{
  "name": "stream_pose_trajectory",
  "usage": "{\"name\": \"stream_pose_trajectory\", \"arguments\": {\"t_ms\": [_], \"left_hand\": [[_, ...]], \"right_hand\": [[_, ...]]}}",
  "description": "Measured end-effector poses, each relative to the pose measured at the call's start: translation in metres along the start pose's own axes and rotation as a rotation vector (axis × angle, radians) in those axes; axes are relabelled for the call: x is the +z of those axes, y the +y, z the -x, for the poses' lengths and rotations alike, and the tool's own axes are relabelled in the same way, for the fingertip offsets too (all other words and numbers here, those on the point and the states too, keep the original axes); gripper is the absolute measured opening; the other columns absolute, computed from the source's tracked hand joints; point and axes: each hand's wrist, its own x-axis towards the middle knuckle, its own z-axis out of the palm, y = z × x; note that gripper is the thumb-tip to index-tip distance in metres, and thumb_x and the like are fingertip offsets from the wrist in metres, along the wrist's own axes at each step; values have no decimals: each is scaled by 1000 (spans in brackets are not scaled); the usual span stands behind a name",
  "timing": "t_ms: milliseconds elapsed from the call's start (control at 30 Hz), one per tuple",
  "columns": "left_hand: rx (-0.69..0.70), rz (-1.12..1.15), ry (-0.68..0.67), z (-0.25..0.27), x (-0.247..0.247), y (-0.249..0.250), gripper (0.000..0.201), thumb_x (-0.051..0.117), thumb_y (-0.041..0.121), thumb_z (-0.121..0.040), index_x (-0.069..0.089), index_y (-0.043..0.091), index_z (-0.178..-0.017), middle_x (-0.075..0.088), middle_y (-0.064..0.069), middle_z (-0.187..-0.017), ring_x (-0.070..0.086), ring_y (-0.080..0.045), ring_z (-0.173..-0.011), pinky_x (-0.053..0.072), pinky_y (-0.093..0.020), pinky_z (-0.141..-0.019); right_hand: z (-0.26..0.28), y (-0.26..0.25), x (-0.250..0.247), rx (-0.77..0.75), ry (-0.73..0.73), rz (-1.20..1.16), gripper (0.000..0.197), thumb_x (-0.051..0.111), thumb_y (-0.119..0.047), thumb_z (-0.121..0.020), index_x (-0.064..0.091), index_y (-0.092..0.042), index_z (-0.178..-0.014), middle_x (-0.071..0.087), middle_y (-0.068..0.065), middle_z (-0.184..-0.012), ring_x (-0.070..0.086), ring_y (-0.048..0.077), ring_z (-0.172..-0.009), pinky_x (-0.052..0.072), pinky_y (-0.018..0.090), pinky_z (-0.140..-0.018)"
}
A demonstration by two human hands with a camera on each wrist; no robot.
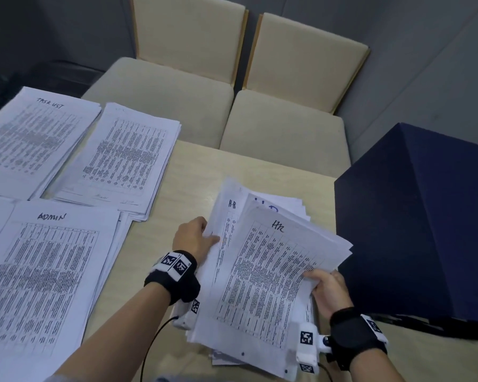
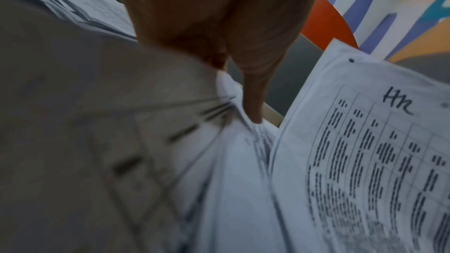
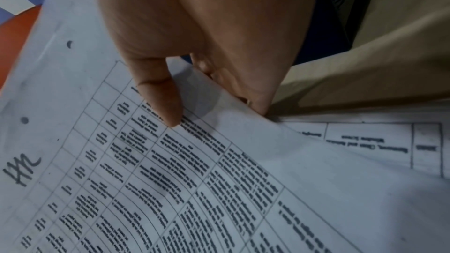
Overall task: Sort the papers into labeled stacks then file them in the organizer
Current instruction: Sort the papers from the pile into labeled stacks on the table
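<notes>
Nearest the person, both hands hold a loose sheaf of HR papers (image 1: 265, 274), white sheets w/ printed tables, top one handwritten "HR", edges fanned and uneven, lower end resting on the pale wood table (image 1: 193, 166). The right hand (image 1: 330, 290) pinches the sheaf's right edge, thumb (image 3: 160, 95) on top, fingers under. The left hand (image 1: 195, 238) grips the sheaf's left edge, thumb on the paper, other fingers hidden behind it. Just right of the sheaf stands a dark navy organizer (image 1: 417, 224); its contents can't be seen. Left of the sheaf lies a flat stack marked "ADMIN" (image 1: 50, 274). Beyond that, further left and back, an unlabeled stack (image 1: 124, 158) and a stack marked "TASK LIST" (image 1: 36, 133). Behind the sheaf, past the table edge, 2 cream chairs (image 1: 284, 106).
</notes>
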Motion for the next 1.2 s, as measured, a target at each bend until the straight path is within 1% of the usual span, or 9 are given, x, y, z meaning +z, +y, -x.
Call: {"name": "stream_pose_trajectory", "arguments": {"t_ms": [200, 367, 500, 600, 767, 867, 967, 1100, 1200], "left_hand": [[62, -508, -43, -5, -15, 7, 13, 54, 19, -96, 60, 10, -88, 58, -2, -76, 62, -23, -73, 44, -29, -59], [159, -760, 82, 6, -25, 22, 34, 34, 30, -104, 65, 18, -98, 64, -2, -87, 64, -22, -79, 40, -28, -61], [259, -325, 70, 9, -29, 24, 32, 49, 30, -99, 56, 15, -71, 53, 0, -61, 55, -23, -60, 37, -28, -55], [318, 435, -224, 15, -27, 18, 31, 69, 9, -88, 52, 15, -62, 47, 10, -49, 44, -5, -50, 36, -19, -55], [264, 733, -575, 19, -30, 15, 34, 65, -14, -75, 69, 18, -63, 65, -1, -64, 60, -12, -60, 50, -22, -65], [162, 566, -432, 7, -22, 5, 33, 56, -4, -73, 71, 10, -98, 71, -10, -103, 67, -23, -91, 54, -33, -83], [-34, 33, 16, -5, -9, -4, 44, 67, 16, -84, 53, 9, -125, 58, -8, -123, 59, -26, -108, 48, -38, -93], [-42, -123, 98, -9, -10, 1, 30, 70, 35, -85, 51, 17, -72, 61, -4, -72, 54, -25, -67, 40, -28, -58], [139, -291, 146, -5, -11, 13, 45, 51, 47, -95, 52, 15, -63, 52, 1, -57, 54, -26, -59, 35, -27, -51]], "right_hand": [[-6, 3, -8, 16, 44, -12, 59, 67, 4, -64, 53, 11, -121, 68, 21, -118, 64, 38, -111, 46, 54, -101], [-5, -1, -4, -34, 32, -29, 27, 49, 16, -76, 64, 10, -97, 68, 21, -100, 62, 34, -101, 49, 38, -89], [-5, -8, 4, -27, -59, 20, 51, 41, 16, -79, 66, 0, -120, 64, 7, -128, 54, 15, -124, 37, 33, -108], [-5, -12, 6, -21, -46, -10, 56, 43, 15, -81, 58, -2, -132, 58, 2, -137, 50, 14, -129, 41, 24, -98], [0, -14, 15, -57, 6, 27, 28, 50, 19, -81, 67, 3, -97, 70, 13, -97, 62, 25, -97, 50, 26, -80], [-1, -11, 13, -75, 4, 67, 15, 66, 8, -75, 70, 3, -90, 68, 17, -85, 61, 20, -64, 47, 23, -51], [-3, -9, 10, -108, 81, 58, 15, 72, 7, -71, 65, -1, -81, 61, 14, -77, 56, 18, -55, 43, 22, -42], [4, -5, 8, -123, 68, 31, 28, 51, 16, -83, 62, -5, -98, 68, 11, -90, 64, 23, -82, 52, 28, -74], [0, -2, 3, -92, 70, 38, 19, 54, 14, -81, 64, -1, -86, 66, 19, -91, 62, 32, -93, 47, 44, -95]]}}
